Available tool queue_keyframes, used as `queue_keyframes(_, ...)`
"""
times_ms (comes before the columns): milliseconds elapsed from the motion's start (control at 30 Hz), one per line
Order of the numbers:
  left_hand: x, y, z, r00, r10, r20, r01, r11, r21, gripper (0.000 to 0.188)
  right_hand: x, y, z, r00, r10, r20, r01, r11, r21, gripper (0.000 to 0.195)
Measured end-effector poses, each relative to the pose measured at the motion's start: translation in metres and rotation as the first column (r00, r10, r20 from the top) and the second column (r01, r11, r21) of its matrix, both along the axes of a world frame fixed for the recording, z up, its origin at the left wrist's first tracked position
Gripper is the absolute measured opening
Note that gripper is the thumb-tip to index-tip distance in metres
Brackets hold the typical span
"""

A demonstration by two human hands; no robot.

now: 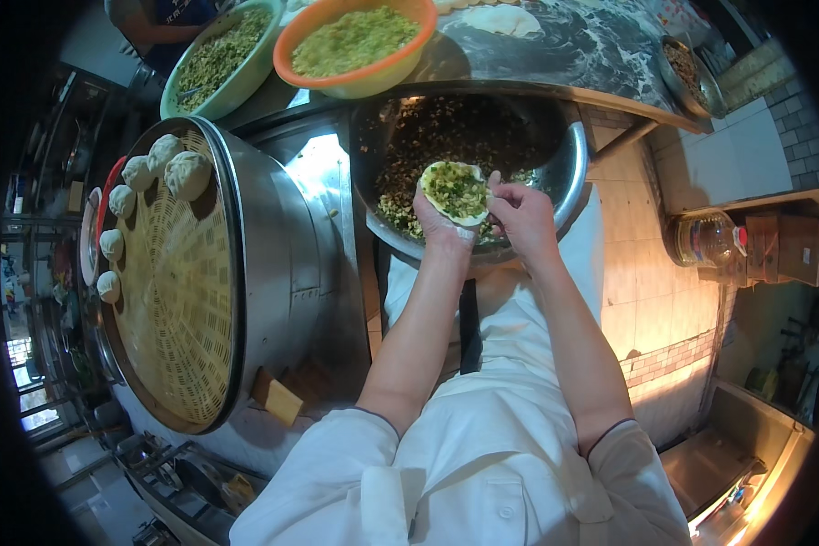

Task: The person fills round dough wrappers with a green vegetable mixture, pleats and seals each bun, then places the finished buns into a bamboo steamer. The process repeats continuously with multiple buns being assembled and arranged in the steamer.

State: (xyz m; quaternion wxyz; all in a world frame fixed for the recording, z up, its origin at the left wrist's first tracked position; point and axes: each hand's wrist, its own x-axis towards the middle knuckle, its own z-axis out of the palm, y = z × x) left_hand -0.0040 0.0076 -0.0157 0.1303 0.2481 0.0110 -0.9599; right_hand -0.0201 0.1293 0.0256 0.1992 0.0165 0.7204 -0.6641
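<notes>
A round dough wrapper heaped with chopped green and yellow filling lies in my left hand, whose palm is dusted with flour. My right hand pinches the wrapper's right edge between thumb and fingers. Below both hands is a large metal bowl with dark and greenish chopped filling in it. To the left, several pleated buns sit along the far and left side of a round steamer tray with a slotted, woven-looking base. The undersides of my fingers are partly hidden.
A green basin and an orange-rimmed basin of filling stand beyond the steamer. Behind the bowl runs a floured worktop with flat dough and a metal bowl. Another person's arm shows at upper left. An oil jug is at right.
</notes>
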Motion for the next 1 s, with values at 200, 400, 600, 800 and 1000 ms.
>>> queue_keyframes(200,0.001,0.003,-0.002,0.998,-0.055,-0.012,0.054,0.995,-0.081,0.038,0.0,0.007,-0.007,0.978,-0.007,-0.21,0.031,0.993,0.112,0.017)
queue_keyframes(400,-0.001,0.006,0.002,0.995,-0.1,0.029,0.102,0.991,-0.086,0.036,-0.004,0.01,0.01,0.997,0.023,-0.071,-0.014,0.991,0.135,0.02)
queue_keyframes(600,-0.005,0.008,-0.007,0.98,-0.198,-0.026,0.193,0.974,-0.122,0.036,-0.007,0.013,-0.002,0.974,-0.001,-0.225,0.042,0.983,0.179,0.021)
queue_keyframes(800,-0.004,0.009,0.007,0.968,-0.252,0.001,0.248,0.952,-0.177,0.035,-0.005,0.014,0.017,0.99,-0.038,-0.139,0.06,0.986,0.157,0.02)
queue_keyframes(1000,-0.005,0.005,-0.001,0.966,-0.256,-0.02,0.246,0.946,-0.211,0.031,-0.004,0.013,0.019,0.991,0.017,-0.13,0.011,0.976,0.216,0.019)
